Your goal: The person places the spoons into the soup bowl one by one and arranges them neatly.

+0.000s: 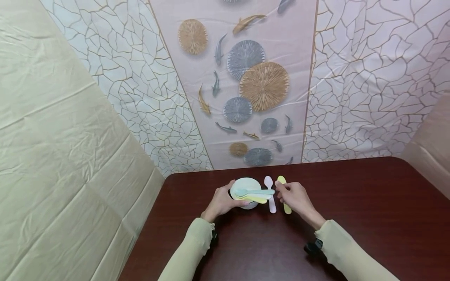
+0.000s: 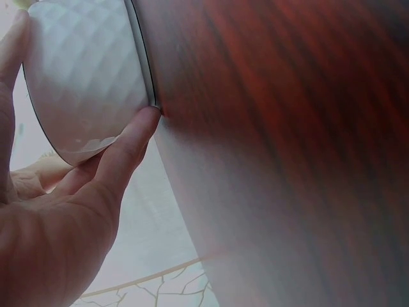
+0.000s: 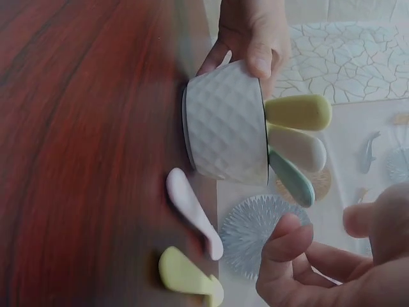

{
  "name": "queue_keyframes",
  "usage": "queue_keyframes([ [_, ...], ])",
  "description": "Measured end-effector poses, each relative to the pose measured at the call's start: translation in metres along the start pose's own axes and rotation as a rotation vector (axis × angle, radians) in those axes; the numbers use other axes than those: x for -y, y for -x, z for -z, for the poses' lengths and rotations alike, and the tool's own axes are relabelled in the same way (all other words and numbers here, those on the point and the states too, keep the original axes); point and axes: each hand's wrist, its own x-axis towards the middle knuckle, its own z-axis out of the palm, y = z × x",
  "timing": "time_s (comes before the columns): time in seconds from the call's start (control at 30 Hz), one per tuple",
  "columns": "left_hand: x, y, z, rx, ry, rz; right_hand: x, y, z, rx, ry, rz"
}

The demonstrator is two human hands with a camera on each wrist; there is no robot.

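Note:
My left hand (image 1: 223, 200) grips a white bowl (image 1: 246, 182) by its side, thumb at the rim. In the left wrist view, fingers spread along the dimpled wall of the bowl (image 2: 83, 77), one fingertip at its base edge. Inside it lean a teal spoon (image 1: 260, 192), a white spoon (image 3: 300, 150) and a yellow spoon (image 3: 299, 112), handles sticking out over the rim to the right. My right hand (image 1: 297, 197) hovers over a second yellow spoon (image 1: 287, 209), its fingers loosely bent around nothing. Between this spoon and the bowl lies a pale pink spoon (image 1: 272, 205).
The dark red-brown wooden table (image 1: 369, 203) stretches to both sides and toward me. Behind its far edge hangs a patterned cloth (image 1: 253, 128) with fish and round motifs. A beige padded panel (image 1: 70, 156) borders the left side.

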Motion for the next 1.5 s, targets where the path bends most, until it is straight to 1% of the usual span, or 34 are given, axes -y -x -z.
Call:
queue_keyframes([
  [0.1,0.0,0.0,0.001,-0.005,-0.005,0.0,-0.003,0.002,0.004,-0.016,0.021,0.016],
  [0.33,0.001,-0.001,0.001,0.0,0.001,-0.002,-0.017,0.006,0.012,-0.048,0.156,0.067],
  [0.53,0.002,-0.001,-0.001,0.001,0.005,-0.005,-0.023,0.009,0.016,-0.065,0.219,0.086],
  [0.97,0.0,0.001,-0.001,-0.004,0.002,-0.011,-0.029,0.012,0.019,-0.076,0.252,0.057],
  [1.2,-0.001,0.002,-0.001,-0.002,0.019,-0.005,-0.031,0.014,0.019,-0.061,0.278,0.048],
  [1.5,0.0,0.002,-0.001,0.0,0.007,0.0,-0.035,0.014,0.016,-0.055,0.287,0.044],
])
